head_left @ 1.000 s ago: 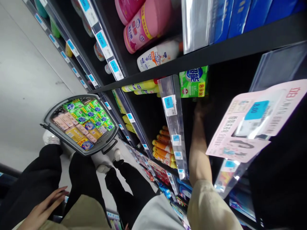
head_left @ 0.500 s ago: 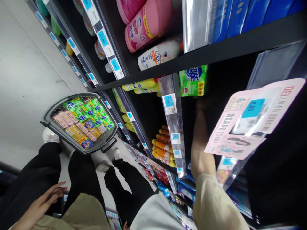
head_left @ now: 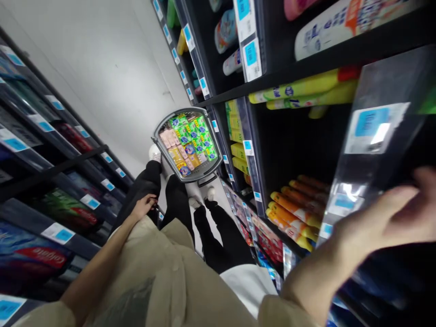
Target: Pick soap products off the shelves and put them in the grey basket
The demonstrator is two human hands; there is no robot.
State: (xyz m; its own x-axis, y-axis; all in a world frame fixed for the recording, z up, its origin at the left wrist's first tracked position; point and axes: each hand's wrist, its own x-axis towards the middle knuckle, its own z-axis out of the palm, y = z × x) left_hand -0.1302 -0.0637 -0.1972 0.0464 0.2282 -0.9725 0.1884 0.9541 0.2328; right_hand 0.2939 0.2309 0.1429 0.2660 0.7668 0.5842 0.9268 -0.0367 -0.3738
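Note:
My right hand (head_left: 408,213) reaches in at the right edge, blurred, beside the clear price strip (head_left: 371,127) of a shelf. Its thumb stands apart from the fingers, which are partly cut off by the frame; nothing shows in it. A sliver of a green pack (head_left: 429,99) appears above that hand. My left hand (head_left: 145,206) hangs low by a dark trouser leg, fingers loosely stretched, with no held thing visible. On the floor ahead stands a grey shopping basket (head_left: 213,168), holding green soap packs (head_left: 194,135), pink boxes (head_left: 169,138) and golden packs (head_left: 176,155).
Orange bottles (head_left: 293,211) and yellow bottles (head_left: 299,91) lie on the right-hand shelves. A white bottle (head_left: 323,34) is above them. Colgate boxes (head_left: 37,259) fill a shelf on the left. Another person's dark-trousered legs (head_left: 218,231) are close beside me.
My view has swung left, so the basket and shelves sit further right. My right hand, earlier hidden at the green soap pack inside the shelf, now shows near the price strip, apart from the green pack.

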